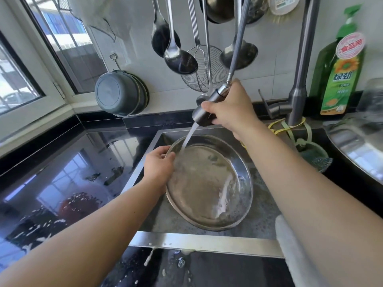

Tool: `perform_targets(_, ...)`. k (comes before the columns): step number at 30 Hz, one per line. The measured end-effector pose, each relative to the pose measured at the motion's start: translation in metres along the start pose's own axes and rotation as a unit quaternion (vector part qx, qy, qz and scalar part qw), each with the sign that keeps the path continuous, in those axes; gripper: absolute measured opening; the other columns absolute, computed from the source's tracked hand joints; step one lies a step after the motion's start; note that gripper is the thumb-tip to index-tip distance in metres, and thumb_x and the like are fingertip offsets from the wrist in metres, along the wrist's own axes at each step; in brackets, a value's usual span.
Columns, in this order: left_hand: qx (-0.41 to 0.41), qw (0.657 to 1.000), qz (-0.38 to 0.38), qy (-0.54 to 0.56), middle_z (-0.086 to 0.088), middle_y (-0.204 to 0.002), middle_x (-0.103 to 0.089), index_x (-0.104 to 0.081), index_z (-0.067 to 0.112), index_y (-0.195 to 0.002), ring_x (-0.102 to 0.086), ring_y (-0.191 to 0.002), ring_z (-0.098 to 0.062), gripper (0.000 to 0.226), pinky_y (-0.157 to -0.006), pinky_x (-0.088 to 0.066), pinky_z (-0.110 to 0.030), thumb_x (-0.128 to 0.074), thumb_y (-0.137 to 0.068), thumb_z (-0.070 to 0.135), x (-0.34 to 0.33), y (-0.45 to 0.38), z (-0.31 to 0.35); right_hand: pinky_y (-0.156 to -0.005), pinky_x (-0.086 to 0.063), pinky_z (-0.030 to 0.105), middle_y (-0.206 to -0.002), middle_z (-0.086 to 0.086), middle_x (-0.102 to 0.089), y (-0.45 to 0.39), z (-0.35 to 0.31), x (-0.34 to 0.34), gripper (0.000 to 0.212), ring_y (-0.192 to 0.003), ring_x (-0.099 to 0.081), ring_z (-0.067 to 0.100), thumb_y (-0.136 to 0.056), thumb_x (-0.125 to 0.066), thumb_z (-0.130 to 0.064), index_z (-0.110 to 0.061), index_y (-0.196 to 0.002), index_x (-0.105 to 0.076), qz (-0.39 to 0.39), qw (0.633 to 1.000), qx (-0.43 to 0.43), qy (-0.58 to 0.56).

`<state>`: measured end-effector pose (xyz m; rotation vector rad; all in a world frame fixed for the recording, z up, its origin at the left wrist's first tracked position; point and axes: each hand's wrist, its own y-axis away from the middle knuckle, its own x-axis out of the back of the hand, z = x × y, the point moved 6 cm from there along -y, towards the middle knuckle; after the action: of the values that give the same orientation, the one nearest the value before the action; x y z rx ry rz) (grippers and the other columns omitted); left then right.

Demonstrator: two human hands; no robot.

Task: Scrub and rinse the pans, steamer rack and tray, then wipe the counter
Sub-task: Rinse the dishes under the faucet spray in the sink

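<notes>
Water [189,134] is running from the pull-out sprayer [209,106] straight onto the pan [209,183], which sits tilted in the sink [165,220] with its far rim raised. Left hand [158,162] has its grip pinching the pan's upper left rim, fingers curled over the edge and thumb on the outside, so it's propping the pan up at an angle. Right hand [230,106] is wrapped around the sprayer head, grip closed tight on it, with the hose [238,40] stretching up and away toward the top. The stream hits near the pan's top edge and there's a wet sheen pooling down toward the lower right of the pan. Looks like a second rim is peeking out under the pan on its lower left, but I can't tell for sure what it is. Black table [62,172] around the sink is glossy and has white splashes and drips on it, especially front left and along the sink's front lip. Faucet post [298,79] stands behind the sink on the right, green soap bottle [342,75] just beside it, and a scrubber [315,156] lies near the sink's right edge. Ladles [178,56] and a wire skimmer [205,67] hang on the wall, with a grey pot [118,94] hung further left by the window.
</notes>
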<state>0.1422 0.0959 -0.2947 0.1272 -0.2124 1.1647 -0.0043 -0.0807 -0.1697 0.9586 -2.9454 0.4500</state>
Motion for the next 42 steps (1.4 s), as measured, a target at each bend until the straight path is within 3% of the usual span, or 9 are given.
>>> perform_targets(2,-0.015,1.000,-0.007,-0.021,0.000,-0.088,-0.078,-0.073,0.030,-0.093,-0.076,-0.086,-0.029,0.021,-0.079,-0.063,-0.053,-0.061,-0.101,0.015,-0.001,0.000,0.006,-0.083,-0.059,0.037,-0.107,-0.004,-0.060,0.000,0.000,0.009,0.048,-0.097,-0.062,0.018,-0.082,-0.082,-0.016,-0.021,-0.113,-0.045,0.031,0.996,0.026,0.084)
perform_targets(6,-0.071,0.992,-0.001,-0.105,0.002,-0.090,-0.077,-0.074,0.029,-0.100,-0.074,-0.080,-0.026,0.022,-0.074,-0.063,-0.048,-0.059,-0.099,0.013,-0.001,-0.007,0.029,-0.056,-0.040,0.023,-0.097,-0.002,-0.054,-0.001,-0.004,0.033,0.052,-0.083,-0.053,0.019,-0.085,-0.079,-0.020,-0.018,-0.122,-0.043,0.036,0.964,0.025,0.262)
perform_targets(10,-0.185,0.944,0.024,-0.273,-0.002,-0.098,-0.067,-0.065,0.021,-0.096,-0.062,-0.088,-0.026,0.021,-0.072,-0.044,-0.031,-0.053,-0.092,0.005,-0.003,-0.012,0.078,-0.069,-0.062,0.044,-0.106,0.006,-0.058,-0.001,-0.008,0.035,0.051,-0.094,-0.064,0.029,-0.079,-0.083,-0.018,-0.016,-0.116,-0.047,-0.052,0.974,-0.031,0.216)
perform_targets(13,-0.319,0.868,-0.012,-0.382,-0.006,-0.093,-0.054,-0.053,0.014,-0.089,-0.051,-0.087,-0.030,0.017,-0.074,-0.041,-0.038,-0.050,-0.086,-0.003,-0.011,-0.003,0.117,-0.069,-0.064,0.046,-0.102,0.008,-0.057,0.001,-0.013,0.046,0.045,-0.087,-0.066,0.030,-0.081,-0.080,-0.017,-0.016,-0.113,-0.048,-0.083,0.960,-0.049,0.262)
perform_targets(19,-0.583,0.631,-0.108,-0.500,-0.007,-0.091,-0.046,-0.045,0.017,-0.094,-0.047,-0.079,-0.031,0.033,-0.054,-0.048,-0.048,-0.062,-0.080,-0.007,-0.031,0.033,0.151,-0.070,-0.056,0.041,-0.087,0.008,-0.056,-0.001,-0.028,0.091,0.042,-0.077,-0.061,0.029,-0.086,-0.075,-0.023,-0.012,-0.120,-0.052,-0.047,0.878,-0.033,0.475)
perform_targets(25,-0.685,0.471,-0.090,-0.549,-0.005,-0.084,-0.053,-0.058,0.017,-0.090,-0.053,-0.073,-0.028,0.025,-0.050,-0.043,-0.035,-0.073,-0.077,0.002,-0.037,0.053,0.155,-0.064,-0.064,0.039,-0.095,0.009,-0.071,0.000,-0.019,0.081,0.021,-0.071,-0.075,0.027,-0.095,-0.067,-0.036,-0.018,-0.100,-0.058,-0.144,0.924,-0.044,0.351)
perform_targets(33,-0.708,0.428,-0.047,-0.560,-0.006,-0.080,-0.055,-0.059,0.013,-0.084,-0.052,-0.067,-0.026,0.026,-0.049,-0.044,-0.039,-0.041,-0.104,0.018,-0.036,0.049,0.125,-0.067,-0.064,0.044,-0.099,0.010,-0.068,0.015,-0.032,0.064,0.022,-0.087,-0.071,0.024,-0.090,-0.073,-0.012,-0.013,-0.107,-0.060,-0.185,0.965,-0.026,0.185)
perform_targets(38,-0.650,0.432,-0.029,-0.624,-0.014,-0.105,-0.069,-0.067,0.001,-0.107,-0.066,-0.074,-0.032,0.023,-0.054,-0.053,-0.043,-0.051,-0.092,0.008,-0.034,0.022,0.103,-0.063,-0.064,0.045,-0.102,0.012,-0.068,0.023,-0.043,0.040,0.028,-0.086,-0.073,0.026,-0.089,-0.073,-0.007,-0.008,-0.112,-0.057,-0.212,0.973,-0.014,0.087)
perform_targets(42,-0.662,0.431,-0.006,-0.613,-0.010,-0.097,-0.068,-0.068,0.001,-0.109,-0.065,-0.070,-0.030,0.027,-0.051,-0.048,-0.038,-0.049,-0.089,0.004,-0.030,0.024,0.104,-0.062,-0.064,0.044,-0.100,0.016,-0.070,0.023,-0.044,0.025,0.025,-0.086,-0.075,0.030,-0.089,-0.074,-0.009,-0.008,-0.106,-0.055,-0.206,0.978,-0.010,0.032)
